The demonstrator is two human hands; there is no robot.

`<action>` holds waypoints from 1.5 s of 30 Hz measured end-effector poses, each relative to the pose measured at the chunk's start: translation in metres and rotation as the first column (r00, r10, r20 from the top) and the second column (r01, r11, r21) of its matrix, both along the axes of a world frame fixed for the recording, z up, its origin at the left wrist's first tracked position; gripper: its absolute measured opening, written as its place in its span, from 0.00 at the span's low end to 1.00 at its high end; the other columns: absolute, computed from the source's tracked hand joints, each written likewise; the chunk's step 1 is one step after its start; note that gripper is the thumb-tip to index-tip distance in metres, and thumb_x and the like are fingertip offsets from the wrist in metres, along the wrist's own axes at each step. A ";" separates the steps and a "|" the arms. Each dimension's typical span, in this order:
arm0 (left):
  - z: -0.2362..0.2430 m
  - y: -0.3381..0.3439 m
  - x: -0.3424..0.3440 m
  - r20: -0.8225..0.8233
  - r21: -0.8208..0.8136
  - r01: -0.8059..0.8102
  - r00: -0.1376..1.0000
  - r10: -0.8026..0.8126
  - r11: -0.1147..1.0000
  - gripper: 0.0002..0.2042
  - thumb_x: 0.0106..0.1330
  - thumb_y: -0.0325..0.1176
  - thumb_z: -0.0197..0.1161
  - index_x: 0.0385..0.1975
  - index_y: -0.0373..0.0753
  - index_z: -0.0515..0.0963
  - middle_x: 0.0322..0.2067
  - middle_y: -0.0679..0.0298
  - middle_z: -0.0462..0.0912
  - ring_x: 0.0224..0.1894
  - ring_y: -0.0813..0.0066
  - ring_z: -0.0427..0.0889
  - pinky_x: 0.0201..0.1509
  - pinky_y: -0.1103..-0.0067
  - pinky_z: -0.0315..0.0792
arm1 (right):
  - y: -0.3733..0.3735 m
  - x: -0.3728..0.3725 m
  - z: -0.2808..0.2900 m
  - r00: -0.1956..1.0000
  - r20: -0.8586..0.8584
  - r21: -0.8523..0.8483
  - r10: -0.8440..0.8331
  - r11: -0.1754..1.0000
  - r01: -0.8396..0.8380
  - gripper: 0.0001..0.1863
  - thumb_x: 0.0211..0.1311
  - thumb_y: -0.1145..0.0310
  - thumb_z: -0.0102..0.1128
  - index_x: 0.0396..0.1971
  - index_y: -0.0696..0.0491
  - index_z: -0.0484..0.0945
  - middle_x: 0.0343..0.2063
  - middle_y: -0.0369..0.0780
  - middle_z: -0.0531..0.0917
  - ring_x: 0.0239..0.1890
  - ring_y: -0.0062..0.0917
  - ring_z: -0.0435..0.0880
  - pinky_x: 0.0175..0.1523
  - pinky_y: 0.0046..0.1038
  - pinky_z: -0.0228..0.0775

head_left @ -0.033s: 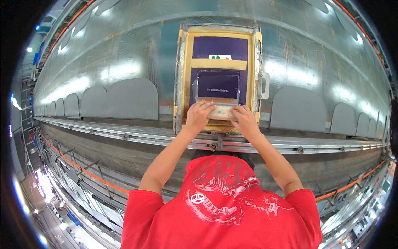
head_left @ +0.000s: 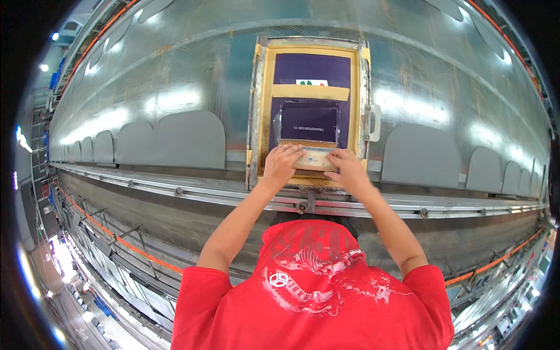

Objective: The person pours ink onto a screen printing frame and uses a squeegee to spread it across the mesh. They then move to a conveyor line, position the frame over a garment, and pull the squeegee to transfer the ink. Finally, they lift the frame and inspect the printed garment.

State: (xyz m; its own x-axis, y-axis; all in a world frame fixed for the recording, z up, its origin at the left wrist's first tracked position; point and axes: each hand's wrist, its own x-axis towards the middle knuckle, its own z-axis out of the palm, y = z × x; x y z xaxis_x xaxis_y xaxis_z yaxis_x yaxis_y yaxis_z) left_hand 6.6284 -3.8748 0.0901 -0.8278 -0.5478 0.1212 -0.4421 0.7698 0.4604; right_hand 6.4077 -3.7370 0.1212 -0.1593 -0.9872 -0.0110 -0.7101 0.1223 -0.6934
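Both my hands grip a wooden squeegee (head_left: pixel 315 159) at the near end of a screen-printing frame (head_left: pixel 255 111). My left hand (head_left: pixel 281 165) has its fingers wrapped over the squeegee's left end. At the other end, my right hand (head_left: pixel 349 168) pinches it with fingers on top and thumb lower down. Just beyond the squeegee, a dark rectangular print window (head_left: pixel 309 119) with small pale lettering shows in the purple screen mesh (head_left: pixel 341 67). A strip of tan tape (head_left: pixel 309 91) crosses the mesh, and past it lies a small white patch with green and red marks (head_left: pixel 311 83).
The frame lies on a long, shiny greenish table (head_left: pixel 204 70). Grey round-topped panels (head_left: pixel 189 140) line its near side to the left, with more grey panels (head_left: pixel 421 154) to the right. A white handle (head_left: pixel 374 122) sticks out from the frame's right side. A metal rail (head_left: pixel 233 195) runs along the near edge.
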 end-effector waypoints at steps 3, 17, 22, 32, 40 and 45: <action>0.012 0.000 -0.003 -0.030 -0.008 -0.023 0.999 0.023 1.000 0.23 0.48 0.22 0.66 0.48 0.47 0.84 0.52 0.68 0.85 0.56 0.65 0.79 0.60 0.67 0.72 | -0.017 -0.071 -0.017 0.965 0.146 -0.051 -0.217 0.973 0.226 0.21 0.59 0.63 0.71 0.52 0.54 0.82 0.47 0.43 0.82 0.51 0.30 0.79 0.56 0.33 0.71; 0.029 -0.004 0.067 -0.087 0.016 -0.063 0.994 0.064 0.998 0.28 0.47 0.26 0.68 0.54 0.50 0.81 0.57 0.68 0.80 0.61 0.64 0.75 0.63 0.66 0.70 | -0.119 -0.082 -0.025 0.683 0.198 -0.130 -0.703 0.672 0.729 0.18 0.71 0.55 0.56 0.46 0.53 0.83 0.38 0.44 0.86 0.41 0.31 0.83 0.49 0.31 0.72; 0.038 -0.078 0.179 -0.025 0.006 -0.142 0.990 0.142 0.990 0.28 0.49 0.25 0.68 0.55 0.49 0.81 0.58 0.69 0.80 0.60 0.63 0.76 0.62 0.66 0.70 | -0.207 0.057 -0.040 0.727 0.301 -0.293 -0.618 0.665 0.687 0.17 0.71 0.56 0.57 0.46 0.54 0.83 0.33 0.43 0.85 0.37 0.29 0.82 0.47 0.30 0.72; 0.038 -0.181 0.330 0.010 -0.026 -0.124 0.992 0.125 0.992 0.27 0.46 0.24 0.70 0.52 0.47 0.82 0.54 0.68 0.83 0.57 0.63 0.78 0.60 0.66 0.72 | -0.308 0.216 -0.041 0.685 0.306 -0.195 -0.661 0.661 0.724 0.14 0.73 0.59 0.55 0.45 0.54 0.81 0.23 0.40 0.81 0.26 0.28 0.79 0.38 0.33 0.70; 0.044 -0.181 0.363 0.009 -0.060 -0.004 1.000 0.005 0.998 0.26 0.49 0.25 0.68 0.52 0.47 0.82 0.54 0.69 0.82 0.57 0.63 0.78 0.61 0.66 0.71 | -0.316 0.212 -0.041 0.667 0.214 -0.058 -0.713 0.673 0.738 0.14 0.72 0.58 0.55 0.45 0.52 0.81 0.27 0.43 0.84 0.31 0.36 0.83 0.43 0.36 0.73; 0.032 -0.193 0.358 0.023 -0.112 0.041 0.999 -0.039 0.993 0.27 0.46 0.21 0.66 0.51 0.48 0.83 0.54 0.69 0.83 0.57 0.63 0.79 0.62 0.65 0.72 | -0.307 0.198 -0.041 0.761 -0.018 -0.073 -0.649 0.760 0.646 0.16 0.72 0.55 0.56 0.47 0.50 0.82 0.38 0.45 0.84 0.42 0.38 0.82 0.49 0.38 0.72</action>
State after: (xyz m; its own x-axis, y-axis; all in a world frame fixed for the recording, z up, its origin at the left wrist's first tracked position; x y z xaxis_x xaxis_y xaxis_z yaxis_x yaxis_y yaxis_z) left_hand 6.9869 -4.0681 0.1218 -0.8518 -0.4980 0.1628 -0.4181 0.8334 0.3615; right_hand 6.6053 -4.0444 0.0803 -0.7597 -0.6471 0.0639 -0.5034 0.5231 -0.6877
